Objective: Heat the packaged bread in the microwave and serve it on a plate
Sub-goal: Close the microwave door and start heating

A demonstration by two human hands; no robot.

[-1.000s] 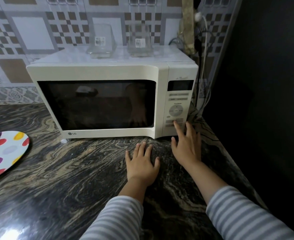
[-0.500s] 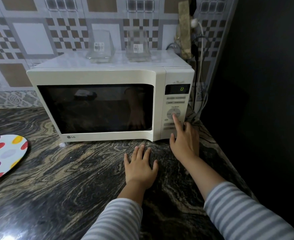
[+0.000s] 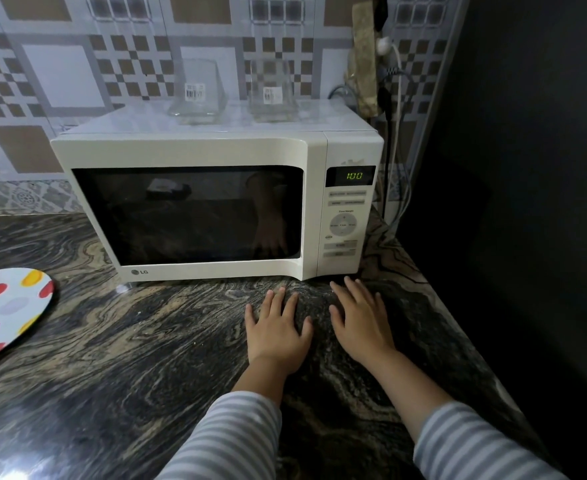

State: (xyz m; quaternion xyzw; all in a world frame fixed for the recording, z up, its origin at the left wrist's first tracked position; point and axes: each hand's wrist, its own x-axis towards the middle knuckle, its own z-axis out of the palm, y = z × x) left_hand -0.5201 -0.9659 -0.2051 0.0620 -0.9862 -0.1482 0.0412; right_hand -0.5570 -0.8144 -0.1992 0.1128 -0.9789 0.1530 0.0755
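Note:
A cream microwave (image 3: 195,152) stands on the marbled counter with its door closed; its green display (image 3: 353,176) reads 1:00. The dark window hides whatever is inside, so the bread is not visible. A white plate with coloured dots (image 3: 8,310) lies at the left edge of the counter. My left hand (image 3: 276,330) rests flat on the counter in front of the microwave, fingers spread. Beside it, my right hand (image 3: 363,323) also lies flat and open, just below the control panel (image 3: 343,225), touching no button.
Two clear glass containers (image 3: 198,91) (image 3: 273,90) sit on top of the microwave. Cables and a plug (image 3: 390,64) hang behind its right side. A dark wall (image 3: 527,168) closes off the right. The dark marbled counter (image 3: 129,341) stretches left towards the plate.
My right hand has left the control panel buttons and come down flat on the counter. The display went from blank to 1:00. My left hand stayed put.

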